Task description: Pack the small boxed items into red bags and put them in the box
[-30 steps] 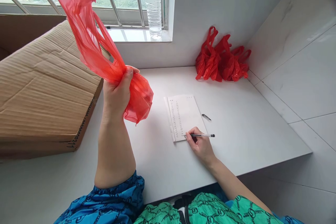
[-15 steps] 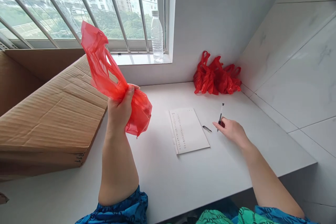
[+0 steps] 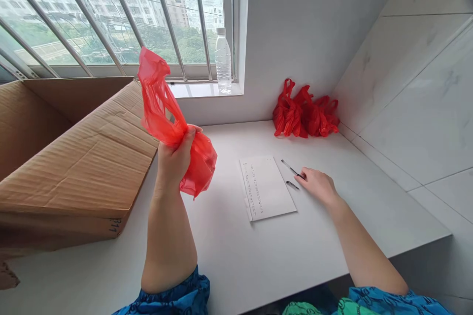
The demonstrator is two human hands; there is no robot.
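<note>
My left hand (image 3: 174,161) is raised above the table, shut on the bunched lower part of a red plastic bag (image 3: 161,101), whose handles and upper part hang up past my fist. My right hand (image 3: 317,187) rests on the white table top (image 3: 236,256), its fingertips at the end of a black-and-clear ballpoint pen (image 3: 291,169). The pen lies flat on the table. Just left of those fingers is a pen cap (image 3: 292,185), beside a sheet of paper with columns of small handwriting (image 3: 264,188).
A pile of red plastic bags (image 3: 305,114) lies against the back wall. A flattened cardboard box (image 3: 74,157) stands along the left side. A plastic water bottle (image 3: 223,61) stands on the barred window's sill (image 3: 203,90). Tiled walls (image 3: 417,98) rise to the right.
My right hand has moved from the paper to its right and laid the pen flat, where before it stood upright. The view has tilted up. My left hand still grips the bag.
</note>
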